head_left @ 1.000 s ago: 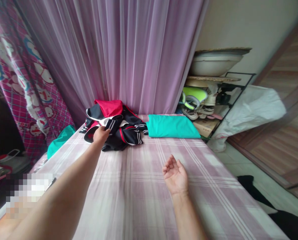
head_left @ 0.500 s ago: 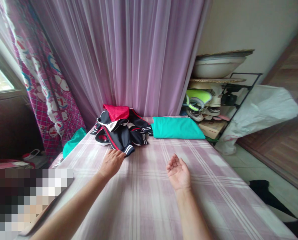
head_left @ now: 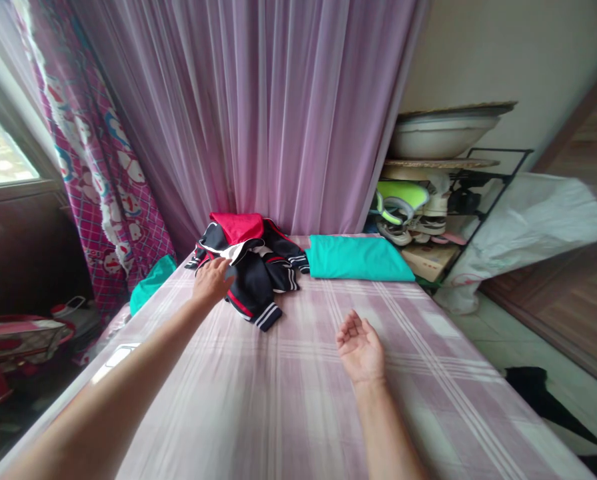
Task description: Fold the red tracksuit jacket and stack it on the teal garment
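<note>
A dark navy jacket (head_left: pixel 253 288) with red trim, a red part at the back and white-striped cuffs lies crumpled on the checked bed cover (head_left: pixel 278 393). My left hand (head_left: pixel 212 281) is over the jacket's left side, by its white-edged opening, thumb apart from the fingers; the fingertips are slightly blurred. Beside the jacket, on its right, rests a folded teal cloth (head_left: pixel 361 258). My right hand (head_left: pixel 361 350) is palm up above the cover in front of that cloth, loosely curled, with nothing in it.
Purple curtains (head_left: pixel 278 113) hang behind the bed. A rack (head_left: pixel 478 227) with shoes and a large basin (head_left: pixel 443 133) stands at the right, near a white plastic bag (head_left: pixel 543 213). Another teal cloth (head_left: pixel 153 283) and a phone-like object (head_left: pixel 115 360) are at the left edge.
My left hand has moved from the near sleeve cuff up and left to the jacket's body. The sleeve now lies further out toward me. My right hand stays nearly still.
</note>
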Demonstrator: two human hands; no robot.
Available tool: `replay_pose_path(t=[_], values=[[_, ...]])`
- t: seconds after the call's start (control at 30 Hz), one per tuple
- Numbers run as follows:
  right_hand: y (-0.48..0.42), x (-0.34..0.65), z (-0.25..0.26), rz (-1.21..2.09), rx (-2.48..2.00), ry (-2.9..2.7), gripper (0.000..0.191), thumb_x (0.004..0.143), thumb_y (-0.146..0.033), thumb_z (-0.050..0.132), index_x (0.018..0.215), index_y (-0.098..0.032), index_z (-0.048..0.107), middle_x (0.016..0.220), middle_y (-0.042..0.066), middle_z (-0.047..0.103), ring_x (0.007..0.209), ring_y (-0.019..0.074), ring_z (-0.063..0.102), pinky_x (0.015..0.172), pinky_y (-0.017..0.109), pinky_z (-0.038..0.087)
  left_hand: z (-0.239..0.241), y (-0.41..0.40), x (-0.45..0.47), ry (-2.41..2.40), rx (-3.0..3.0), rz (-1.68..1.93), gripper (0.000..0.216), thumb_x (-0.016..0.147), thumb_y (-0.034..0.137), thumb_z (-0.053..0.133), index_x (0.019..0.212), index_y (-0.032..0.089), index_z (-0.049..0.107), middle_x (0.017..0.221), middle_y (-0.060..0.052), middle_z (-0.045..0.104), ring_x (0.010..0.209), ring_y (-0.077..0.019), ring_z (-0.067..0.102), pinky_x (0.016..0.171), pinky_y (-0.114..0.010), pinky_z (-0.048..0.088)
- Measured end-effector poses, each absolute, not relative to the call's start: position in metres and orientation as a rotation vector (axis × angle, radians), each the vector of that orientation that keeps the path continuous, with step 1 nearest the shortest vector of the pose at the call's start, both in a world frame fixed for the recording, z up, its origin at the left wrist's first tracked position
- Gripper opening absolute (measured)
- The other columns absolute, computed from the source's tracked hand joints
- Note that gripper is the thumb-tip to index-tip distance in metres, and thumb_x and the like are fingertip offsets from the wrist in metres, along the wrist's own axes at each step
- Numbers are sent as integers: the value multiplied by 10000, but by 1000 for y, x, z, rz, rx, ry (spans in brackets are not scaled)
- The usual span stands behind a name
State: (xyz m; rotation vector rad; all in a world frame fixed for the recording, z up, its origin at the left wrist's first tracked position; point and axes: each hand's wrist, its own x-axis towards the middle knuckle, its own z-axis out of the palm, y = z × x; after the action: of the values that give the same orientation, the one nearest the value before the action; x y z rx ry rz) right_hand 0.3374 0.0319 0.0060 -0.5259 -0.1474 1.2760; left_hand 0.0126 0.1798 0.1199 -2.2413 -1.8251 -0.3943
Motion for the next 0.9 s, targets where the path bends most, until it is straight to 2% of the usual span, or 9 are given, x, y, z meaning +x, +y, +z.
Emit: replay_pose_path(t=[0.13, 0.23, 0.33, 0.43, 0.5, 0.57, 0.67, 0.8, 0.9], values=[[32, 338, 3, 1267, -540, -199, 181, 769, -311, 736, 928, -231, 707, 791, -36, 755, 679, 101, 698, 586, 219, 565, 124, 215, 10, -1856, -2140, -335, 622, 850, 306, 599, 1448, 191, 472, 1559, -172, 394, 1434, -354, 343, 1110, -490, 331], [31, 337, 3, 1263, -548, -191, 186, 770, -309, 735, 938, -232, 711, 809, -29, 758, 690, 105, 698, 590, 223, 564, 128, 234, 13, -1814, -2132, -322, 455, 860, 307, 581, 1311, 255, 605, 1544, -118, 435, 1438, -341, 342, 1114, -497, 312], [31, 335, 5, 1268, -549, -144, 194, 763, -303, 733, 936, -216, 720, 808, -17, 757, 681, 108, 694, 585, 224, 560, 137, 243, 18, -1783, -2182, -343, 279, 923, 341, 481, 1061, 243, 703, 1321, -104, 640, 1312, -306, 506, 1079, -449, 352], [32, 334, 5, 1259, -548, -123, 184, 766, -296, 726, 930, -212, 723, 802, -13, 756, 673, 109, 690, 579, 223, 556, 143, 232, 24, -1746, -2256, -364, 340, 965, 369, 382, 1039, 211, 674, 991, -107, 728, 1054, -278, 653, 949, -383, 445], [32, 334, 4, 1253, -549, -137, 171, 776, -294, 719, 929, -219, 722, 806, -13, 756, 678, 111, 692, 582, 226, 556, 139, 211, 25, -1679, -2306, -417, 347, 967, 358, 361, 1084, 210, 652, 951, -99, 717, 973, -264, 669, 870, -349, 474], [32, 335, 2, 1257, -550, -155, 168, 779, -293, 719, 932, -223, 721, 813, -13, 757, 685, 114, 695, 591, 231, 560, 126, 179, 25, -1584, -2375, -486, 337, 955, 320, 369, 1124, 223, 643, 995, -92, 707, 958, -243, 667, 825, -320, 486], [33, 337, 1, 1265, -548, -178, 178, 772, -294, 728, 935, -222, 719, 812, -12, 758, 685, 117, 697, 601, 238, 566, 97, 119, 26, -1426, -2561, -543, 346, 952, 297, 379, 1175, 254, 639, 955, -72, 704, 906, -203, 665, 804, -289, 504], [35, 337, 3, 1271, -564, -199, 164, 776, -301, 721, 922, -226, 716, 791, -16, 754, 664, 119, 695, 585, 238, 564, 69, 39, 41, -1156, -2864, -447, 397, 970, 270, 327, 1214, 278, 641, 866, -66, 702, 801, -206, 674, 710, -305, 539], [30, 330, 9, 1289, -623, -281, 239, 737, -329, 761, 951, -230, 723, 834, -1, 766, 697, 134, 706, 577, 234, 554, 68, 2, 53, -1103, -3011, -473, 411, 971, 275, 320, 1232, 310, 636, 900, -63, 727, 787, -219, 691, 696, -335, 567]])
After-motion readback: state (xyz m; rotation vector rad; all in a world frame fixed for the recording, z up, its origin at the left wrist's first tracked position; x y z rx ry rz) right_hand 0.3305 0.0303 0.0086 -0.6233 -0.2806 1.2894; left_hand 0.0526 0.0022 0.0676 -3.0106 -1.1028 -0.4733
